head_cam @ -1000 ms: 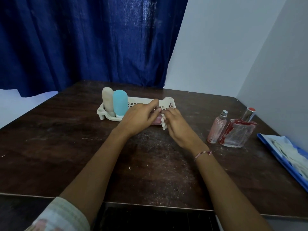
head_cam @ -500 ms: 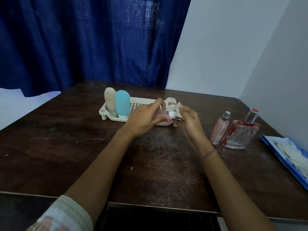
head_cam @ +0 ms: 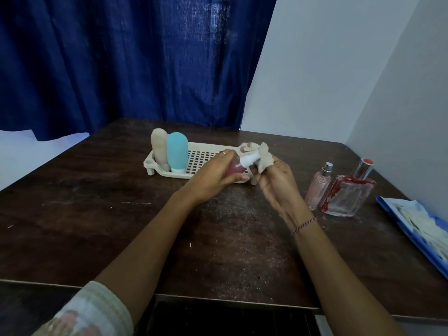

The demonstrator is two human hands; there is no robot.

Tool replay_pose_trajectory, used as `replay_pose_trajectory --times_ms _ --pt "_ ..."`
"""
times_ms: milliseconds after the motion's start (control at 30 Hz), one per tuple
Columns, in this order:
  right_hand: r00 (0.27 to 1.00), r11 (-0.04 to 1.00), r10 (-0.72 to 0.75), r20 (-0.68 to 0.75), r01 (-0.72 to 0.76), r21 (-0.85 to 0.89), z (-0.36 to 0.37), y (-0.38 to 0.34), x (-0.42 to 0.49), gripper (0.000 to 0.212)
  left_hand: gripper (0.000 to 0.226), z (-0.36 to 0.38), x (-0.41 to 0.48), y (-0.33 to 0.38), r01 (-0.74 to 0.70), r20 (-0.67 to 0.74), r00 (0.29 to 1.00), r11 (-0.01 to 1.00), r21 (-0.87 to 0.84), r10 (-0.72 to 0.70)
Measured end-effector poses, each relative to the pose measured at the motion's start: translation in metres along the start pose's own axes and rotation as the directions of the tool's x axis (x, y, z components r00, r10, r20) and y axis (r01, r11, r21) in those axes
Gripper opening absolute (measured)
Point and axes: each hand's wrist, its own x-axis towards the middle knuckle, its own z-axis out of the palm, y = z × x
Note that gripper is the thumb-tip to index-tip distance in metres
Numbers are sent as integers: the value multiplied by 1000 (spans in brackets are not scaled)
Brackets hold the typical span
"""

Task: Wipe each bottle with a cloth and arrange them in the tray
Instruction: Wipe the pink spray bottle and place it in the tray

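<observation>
Pink bottle (head_cam: 233, 169) being wiped at tray's (head_cam: 169, 175) right end.
Bottle being gripped by left hand (head_cam: 211, 178), cloth (head_cam: 265, 161) pinched by right hand (head_cam: 276, 185).

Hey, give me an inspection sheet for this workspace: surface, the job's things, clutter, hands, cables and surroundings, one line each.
Surface: dark wooden table, dusty and speckled.
Job's things: beige bottle and blue bottle upright at the left end of the tray; pink bottle held in front of the tray's right end, cloth at its white cap; spray bottle and square glass bottle standing on the table, right of the tray.
Clutter: blue holder with spare cloths at the right edge.
Grippers: left hand grips the pink bottle; right hand holds the cloth.
Cables: nothing seen.
Surroundings: blue curtain behind, pale wall to the right.
</observation>
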Motion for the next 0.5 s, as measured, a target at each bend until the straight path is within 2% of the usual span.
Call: replay_pose_trajectory --times_ms 67,133,267,400,500 --pt "999 998 -28 34 30 -55 3 3 -1 29 40 3 1 0 26 -12 1000 992 -123 -28" --pt "994 976 -97 41 103 -194 5 6 -2 27 35 5 1 1 41 -18 999 983 -181 -45" --pt "961 817 -275 12 240 -525 0 11 2 23 40 8 0 7 60 -20 998 962 -266 -68" --pt "941 793 -336 -33 265 -548 3 8 -1 18 38 9 0 11 39 -66 995 927 -373 -68" --pt "928 797 -362 -86 261 -545 5 10 -2 25 37 9 1 12 65 -70 991 881 -468 -110"
